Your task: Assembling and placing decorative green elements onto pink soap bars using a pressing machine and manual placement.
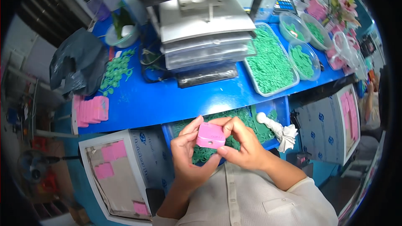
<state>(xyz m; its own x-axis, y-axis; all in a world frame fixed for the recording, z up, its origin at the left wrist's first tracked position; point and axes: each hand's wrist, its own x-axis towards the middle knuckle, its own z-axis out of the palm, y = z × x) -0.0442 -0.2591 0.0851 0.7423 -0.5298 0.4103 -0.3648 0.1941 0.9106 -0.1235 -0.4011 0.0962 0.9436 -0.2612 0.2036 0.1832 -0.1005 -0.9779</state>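
Observation:
Between the fingers of both hands sits a small pink block point(210, 133) with rounded corners and a little hole in its near side. My left hand point(186, 152) grips it along the left edge, and my right hand point(246, 147) pinches its right side between thumb and fingers. Under the hands, a blue tray point(168, 132) holds a heap of small green pieces point(238, 115). A white tied cloth bundle point(279, 130) lies on the tray's right part, apart from my right hand.
A press machine point(205, 21) with stacked metal plates stands on the blue table point(184, 102). To its right are a tub of green pieces point(272, 58) and several bowls. A stack of pink blocks point(93, 109), green pieces point(117, 73) and a black bag point(77, 60) lie left.

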